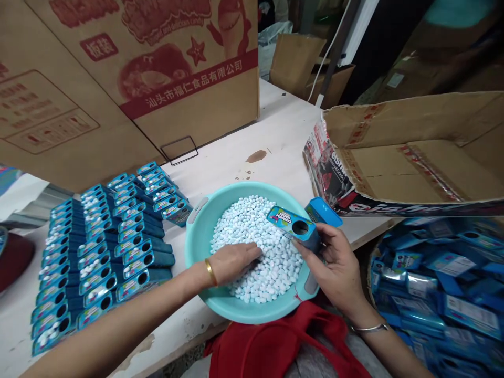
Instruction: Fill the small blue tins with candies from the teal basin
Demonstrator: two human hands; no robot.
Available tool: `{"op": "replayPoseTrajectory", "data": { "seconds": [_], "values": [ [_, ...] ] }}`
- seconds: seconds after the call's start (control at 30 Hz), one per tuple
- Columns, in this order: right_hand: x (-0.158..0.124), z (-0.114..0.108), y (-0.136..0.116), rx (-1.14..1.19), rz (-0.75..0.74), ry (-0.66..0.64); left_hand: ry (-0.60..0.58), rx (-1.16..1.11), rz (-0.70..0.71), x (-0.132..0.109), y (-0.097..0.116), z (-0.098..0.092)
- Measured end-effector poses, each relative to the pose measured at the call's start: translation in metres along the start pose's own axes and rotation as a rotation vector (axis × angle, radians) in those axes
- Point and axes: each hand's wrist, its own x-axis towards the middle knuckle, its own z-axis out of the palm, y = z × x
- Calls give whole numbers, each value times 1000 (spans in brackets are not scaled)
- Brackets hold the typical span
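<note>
My left hand (pixel 235 261) lies on a heap of small pale blue-white candies (pixel 271 278), its fingers stretched out and partly sunk among them. The candies fill a turquoise basin (pixel 196 239) with grey handles. Over the basin's right side, my right hand (pixel 339 268) grips a small blue candy tin (pixel 289 222) with a printed top and a round dark hole. Just behind it, another blue tin (pixel 323 211) is partly hidden. Rows of similar tins (pixel 136 244) stand left of the basin; some have candies lying on their tops.
A large printed carton (pixel 205 105) stands at the back of the white table (pixel 275 152). To the right is an open cardboard box (pixel 378 163). Below it, a container holds many loose blue tins (pixel 444 299). A dark red round object (pixel 13 262) sits at the left edge.
</note>
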Motion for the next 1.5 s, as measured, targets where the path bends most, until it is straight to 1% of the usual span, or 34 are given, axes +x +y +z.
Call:
{"op": "replayPoseTrajectory", "data": {
  "seconds": [0.1,0.17,0.23,0.3,0.37,0.43,0.5,0.57,0.67,0.73,0.87,0.93,0.97,1.03,1.1,1.13,1.17,1.23,1.3,1.37,1.43,1.5],
  "values": [
    [2,0,-1,46,19,-8,-11,-218,48,-8,5,-3],
    [2,0,0,72,22,-14,17,-331,44,-17,4,-13],
    [2,-1,0,69,20,-12,69,-396,45,-30,2,-31],
    [1,-1,1,30,13,-21,126,-408,55,-45,2,-54],
    [0,-2,0,-31,-10,-49,182,-368,36,-59,5,-81],
    [-1,-3,-3,-94,-61,-97,219,-281,4,-67,12,-105],
    [-1,-3,-7,-146,-122,-140,213,-166,-24,-68,21,-124],
    [-1,-3,-10,-183,-169,-164,167,-43,-42,-63,30,-139],
    [0,-2,-13,-208,-203,-175,93,137,-78,-52,48,-154],
    [0,-2,-12,-207,-216,-181,69,216,-91,-46,61,-161],
    [0,0,-11,-195,-238,-183,91,292,-83,-46,86,-170],
    [0,0,-11,-185,-234,-176,111,316,-95,-50,88,-173],
    [0,0,-11,-177,-224,-169,130,328,-115,-52,84,-174],
    [-1,0,-11,-155,-190,-151,188,357,-186,-51,65,-168],
    [-2,0,-9,-124,-140,-127,229,379,-268,-42,36,-149],
    [-3,0,-8,-107,-115,-113,217,381,-300,-34,19,-133],
    [-3,0,-6,-91,-94,-95,167,370,-310,-25,4,-115],
    [-3,0,-3,-66,-58,-60,86,351,-267,-7,-18,-75],
    [-3,1,-1,-47,-27,-35,67,309,-165,6,-25,-39],
    [-1,3,0,-19,4,-23,57,228,-58,11,-20,-13],
    [2,4,-2,38,28,-12,44,98,15,9,-11,0],
    [4,5,-5,103,39,5,43,-81,52,2,-6,3]
  ]
}}
